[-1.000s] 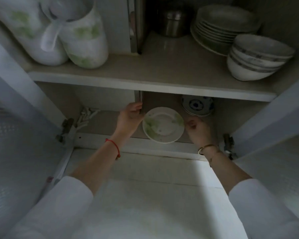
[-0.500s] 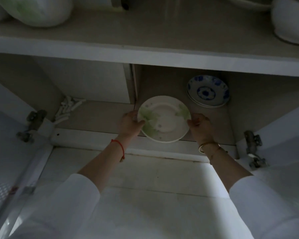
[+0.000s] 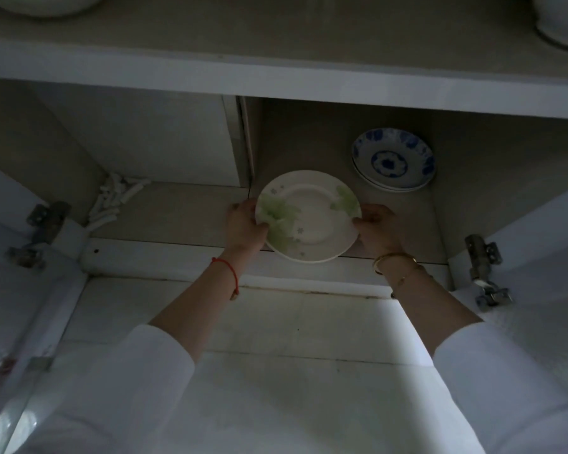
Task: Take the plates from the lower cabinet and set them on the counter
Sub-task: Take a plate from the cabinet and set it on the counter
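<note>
White with green leaves, the plate (image 3: 309, 221) sits between both grips: the left grip (image 3: 245, 224) curls round its left rim and the right grip (image 3: 379, 229) pinches the right. It hangs tilted over the lower shelf's (image 3: 177, 208) front edge, seemingly lifted clear. A second ago the left grip was by the divider (image 3: 241, 142), off the rim. Blue plates (image 3: 393, 158) sit stacked behind.

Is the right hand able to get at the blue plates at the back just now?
Probably not at once: the right hand and left hand both grip the green plate. The way itself looks free, though; the blue plates sit just behind the right hand, with only bare shelf between.
</note>
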`<control>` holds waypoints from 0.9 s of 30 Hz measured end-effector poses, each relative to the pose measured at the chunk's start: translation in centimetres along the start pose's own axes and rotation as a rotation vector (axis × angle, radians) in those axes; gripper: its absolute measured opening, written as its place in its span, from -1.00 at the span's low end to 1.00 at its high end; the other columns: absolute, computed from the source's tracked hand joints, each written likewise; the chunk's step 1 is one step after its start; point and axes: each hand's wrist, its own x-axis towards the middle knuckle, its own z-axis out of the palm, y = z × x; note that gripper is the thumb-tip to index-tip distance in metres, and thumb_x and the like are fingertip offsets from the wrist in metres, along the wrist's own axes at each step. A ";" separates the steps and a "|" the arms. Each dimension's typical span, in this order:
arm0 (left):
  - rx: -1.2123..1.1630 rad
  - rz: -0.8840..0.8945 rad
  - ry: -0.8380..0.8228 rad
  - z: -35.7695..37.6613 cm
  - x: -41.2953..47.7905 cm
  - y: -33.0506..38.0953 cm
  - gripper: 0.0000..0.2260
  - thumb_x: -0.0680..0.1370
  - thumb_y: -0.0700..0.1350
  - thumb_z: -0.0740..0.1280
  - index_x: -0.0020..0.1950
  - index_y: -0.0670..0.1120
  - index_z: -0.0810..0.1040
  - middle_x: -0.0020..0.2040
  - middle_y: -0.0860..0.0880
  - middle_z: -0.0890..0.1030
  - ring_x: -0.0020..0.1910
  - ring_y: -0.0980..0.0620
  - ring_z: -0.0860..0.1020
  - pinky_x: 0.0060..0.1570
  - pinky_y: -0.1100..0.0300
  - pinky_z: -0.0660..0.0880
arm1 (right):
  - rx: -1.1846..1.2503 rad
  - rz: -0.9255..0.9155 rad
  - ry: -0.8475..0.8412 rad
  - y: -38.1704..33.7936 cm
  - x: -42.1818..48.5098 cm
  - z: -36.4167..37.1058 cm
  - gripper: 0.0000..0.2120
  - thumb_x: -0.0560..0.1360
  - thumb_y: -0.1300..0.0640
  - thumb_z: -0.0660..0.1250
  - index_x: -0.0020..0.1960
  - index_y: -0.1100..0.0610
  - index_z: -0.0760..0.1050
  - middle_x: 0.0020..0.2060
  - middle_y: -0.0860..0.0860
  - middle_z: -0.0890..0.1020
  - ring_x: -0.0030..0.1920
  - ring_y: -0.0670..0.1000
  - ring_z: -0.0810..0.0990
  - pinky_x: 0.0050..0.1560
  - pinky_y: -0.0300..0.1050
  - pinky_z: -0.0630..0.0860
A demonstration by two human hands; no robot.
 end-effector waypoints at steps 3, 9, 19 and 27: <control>-0.068 -0.026 0.034 0.3 -0.4 0.1 -0.78 0.41 -0.39 0.27 0.00 -0.28 0.62 -0.02 -0.26 0.67 0.02 -0.23 0.59 0.06 0.00 0.54 | 0.055 -0.018 0.043 0.0 -0.4 0.1 -0.80 0.40 0.40 0.40 0.01 0.32 0.54 -0.04 0.27 0.64 0.03 0.24 0.61 0.15 0.18 0.55; -0.316 -0.141 0.062 0.0 -1.1 0.3 -0.60 0.37 -0.46 0.18 0.16 -0.26 0.57 0.05 -0.19 0.66 0.07 -0.11 0.62 -0.01 0.10 0.59 | 0.084 -0.016 0.091 -0.5 -1.2 -0.2 -0.72 0.40 0.39 0.37 -0.10 0.06 0.38 -0.12 0.12 0.56 -0.07 0.09 0.55 0.08 0.07 0.56; -0.386 -0.170 0.036 -4.3 -6.6 1.6 -0.65 0.38 -0.45 0.24 -0.02 -0.05 0.57 -0.18 0.05 0.62 -0.19 0.16 0.60 -0.18 0.27 0.52 | 0.152 0.121 0.078 -3.1 -6.9 -3.0 -0.69 0.44 0.39 0.35 0.17 0.35 0.47 -0.07 0.14 0.58 -0.08 0.02 0.53 -0.19 -0.27 0.46; -0.332 -0.298 -0.095 -12.9 -15.9 7.5 -0.56 0.40 -0.42 0.29 0.27 -0.20 0.50 0.19 -0.12 0.61 0.06 -0.12 0.63 -0.02 -0.03 0.64 | 0.148 0.235 0.010 -9.1 -18.2 -9.6 -0.74 0.45 0.37 0.30 0.13 0.26 0.51 -0.05 0.13 0.61 -0.05 0.06 0.54 -0.04 -0.15 0.42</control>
